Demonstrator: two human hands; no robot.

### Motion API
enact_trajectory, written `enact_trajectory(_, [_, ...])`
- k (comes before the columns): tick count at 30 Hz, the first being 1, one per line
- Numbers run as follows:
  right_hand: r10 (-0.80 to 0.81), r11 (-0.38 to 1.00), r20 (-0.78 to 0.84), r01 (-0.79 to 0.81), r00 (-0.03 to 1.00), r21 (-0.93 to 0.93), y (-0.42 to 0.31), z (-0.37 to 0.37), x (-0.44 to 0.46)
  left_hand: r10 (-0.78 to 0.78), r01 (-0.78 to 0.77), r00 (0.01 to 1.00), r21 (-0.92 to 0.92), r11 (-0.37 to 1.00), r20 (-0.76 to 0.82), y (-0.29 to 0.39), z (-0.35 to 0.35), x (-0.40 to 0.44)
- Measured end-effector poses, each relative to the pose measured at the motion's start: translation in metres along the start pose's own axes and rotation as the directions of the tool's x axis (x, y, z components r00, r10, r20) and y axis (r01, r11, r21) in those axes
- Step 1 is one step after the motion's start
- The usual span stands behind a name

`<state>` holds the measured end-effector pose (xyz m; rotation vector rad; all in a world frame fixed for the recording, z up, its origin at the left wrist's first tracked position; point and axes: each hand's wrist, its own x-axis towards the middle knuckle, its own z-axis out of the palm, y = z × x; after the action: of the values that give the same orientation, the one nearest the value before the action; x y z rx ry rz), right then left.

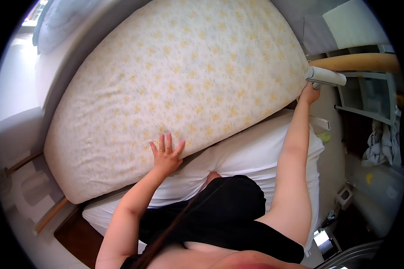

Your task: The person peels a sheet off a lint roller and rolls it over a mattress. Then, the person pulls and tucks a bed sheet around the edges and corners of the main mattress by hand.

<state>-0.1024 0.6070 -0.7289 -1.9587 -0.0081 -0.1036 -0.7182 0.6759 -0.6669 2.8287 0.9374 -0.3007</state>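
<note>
My left hand [167, 157] lies with fingers spread on the lower edge of a mattress [188, 76] with a yellow flower print; one finger wears a ring. The mattress appears to stand tilted up in front of me. Out to the right, my right hand [309, 93] is closed around the handle of what looks like a white lint roller [327, 76]. Its white cylinder is beside the mattress's right edge; whether it touches the fabric I cannot tell. Beneath the mattress edge, a white sheet [256, 152] covers the bed around my legs.
A wooden rail [354, 62] juts in at the right, above a shelf frame [368, 94] with hanging white cloth [379, 143]. Two wooden bars [51, 216] show at the left. A lit screen [322, 239] is low on the right, and a window ledge [18, 80] at the upper left.
</note>
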Motion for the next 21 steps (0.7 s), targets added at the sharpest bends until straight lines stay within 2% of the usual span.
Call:
enact_trajectory(2, [-0.181,0.977,-0.078,0.17,0.98,-0.125,0.012,0.004,0.001,0.004,-0.004,1.0,0.007,1.0,-0.006,-0.001,0.001,-0.001])
enact_trajectory(4, [-0.19,0.973,-0.056,0.181,0.98,-0.141,-0.025,-0.01,-0.023,0.007,-0.007,1.0,0.008,1.0,-0.027,-0.002,0.004,-0.001])
enact_trajectory(8, [-0.318,0.937,0.074,0.325,0.945,-0.126,-0.026,-0.039,-0.059,0.004,-0.005,0.999,-0.008,1.0,-0.052,-0.003,0.005,-0.003])
enact_trajectory(11, [-0.248,0.896,0.459,0.382,0.853,-0.226,-0.105,-0.035,-0.118,0.024,-0.027,0.995,-0.032,0.999,-0.099,-0.004,0.002,-0.002])
enact_trajectory(13, [-0.274,0.875,0.624,0.459,0.732,-0.154,-0.154,-0.007,-0.131,0.061,-0.079,0.982,-0.092,0.993,-0.178,-0.009,-0.007,0.004])
enact_trajectory(15, [-0.363,0.776,0.736,0.623,0.572,-0.102,-0.192,0.038,-0.131,0.273,-0.318,0.92,-0.131,0.939,-0.281,-0.036,0.0,0.029])
enact_trajectory(16, [-0.357,0.739,0.769,0.664,0.53,-0.115,-0.207,0.066,-0.128,0.367,-0.431,0.869,-0.143,0.891,-0.33,-0.046,0.002,0.039])
enact_trajectory(17, [-0.351,0.698,0.8,0.706,0.486,-0.122,-0.223,0.099,-0.122,0.403,-0.477,0.821,-0.1,0.873,-0.404,-0.048,-0.002,0.045])
enact_trajectory(19, [-0.398,0.548,0.807,0.818,0.437,-0.173,-0.248,0.165,-0.106,0.394,-0.467,0.813,-0.077,0.881,-0.429,-0.047,0.004,0.049])
enact_trajectory(21, [-0.357,0.559,0.796,0.795,0.488,-0.237,-0.271,0.216,-0.093,0.386,-0.457,0.823,-0.082,0.886,-0.417,-0.048,0.005,0.039])
